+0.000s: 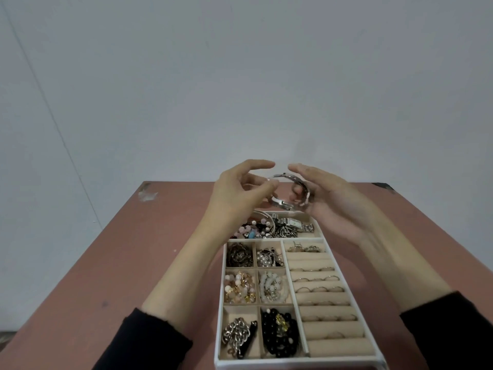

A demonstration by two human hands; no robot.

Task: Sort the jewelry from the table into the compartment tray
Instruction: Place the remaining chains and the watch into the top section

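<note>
Two hands on one piece: left hand (240, 190) pinches an end of the metal band (288, 201) between thumb and fingertip, index lifted clear; right hand (333, 204) is spread, fingers near straight, band lying against them; thumb seems to sit inside the loop, can't tell if it presses; band is in the air between the hands, over the far end of the tray (220, 316); step in hand looks like closing or coiling the band before the drop; advice: keep the left pinch on the end, let the right fingers carry the weight, get the loop compact, then lower it straight down, don't toss; likely target is the long cell directly under the hands, already crowded with bead bracelets (253, 229), a bangle (262, 213) and a watch (293, 222), so aim for its bare corner under the right palm; six small cells between the forearms hold a dark chain (240, 253), pearls (268, 256), pink beads (238, 287), white beads (273, 285), a silver chain (237, 335), black beads (280, 332); ring rolls (320, 300) by the right forearm carry thin rings in several slots; task looks near done.
</note>
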